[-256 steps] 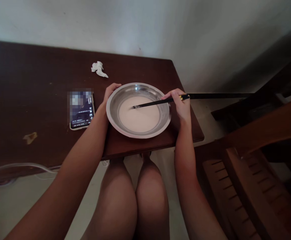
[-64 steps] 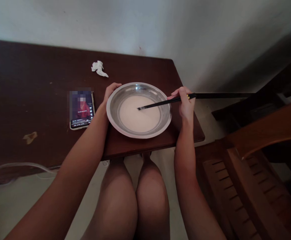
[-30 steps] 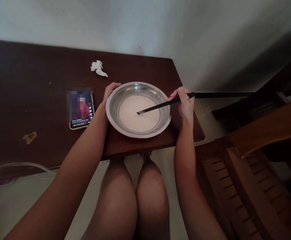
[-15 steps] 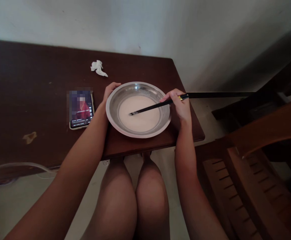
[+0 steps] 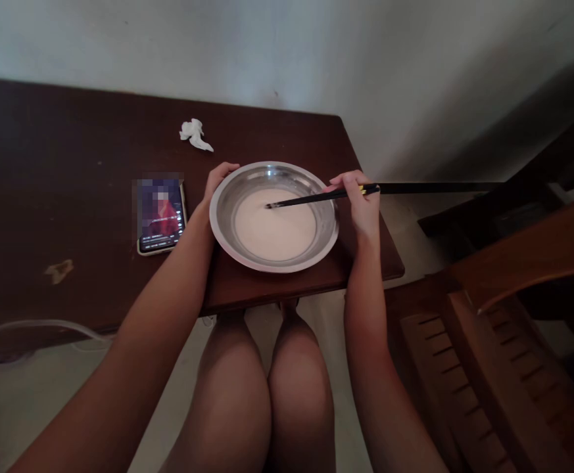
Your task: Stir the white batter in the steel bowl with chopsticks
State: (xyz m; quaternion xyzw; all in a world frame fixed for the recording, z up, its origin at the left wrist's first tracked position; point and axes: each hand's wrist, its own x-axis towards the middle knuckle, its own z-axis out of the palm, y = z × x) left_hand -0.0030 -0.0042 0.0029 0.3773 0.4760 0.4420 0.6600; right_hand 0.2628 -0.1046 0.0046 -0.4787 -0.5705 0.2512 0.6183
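A wide steel bowl (image 5: pixel 223 230) stands at the front edge of the table, with a pale, milky liquid (image 5: pixel 277 233) in it. My left hand (image 5: pixel 217 179) grips the bowl's left rim, its fingers partly hidden behind the metal. Over the right rim, my right hand (image 5: pixel 360 197) is closed around black chopsticks (image 5: pixel 316 198) with gold bands near the thick end. They lie close together, so I cannot tell their number. Their tips point left and touch the liquid a little above its middle.
On the dark wooden table (image 5: pixel 267 128) lie a phone (image 5: pixel 161 217) with a lit screen and a crumpled tissue (image 5: pixel 196 134). A brownish scrap or mark (image 5: pixel 60 270) shows at the left. White cable (image 5: pixel 45 323) runs along the front edge. A wooden chair (image 5: pixel 494 355) stands at right.
The chopstick tips have moved away from me and slightly right through the liquid. My right hand has shifted a little to the right. My left hand stays on the bowl.
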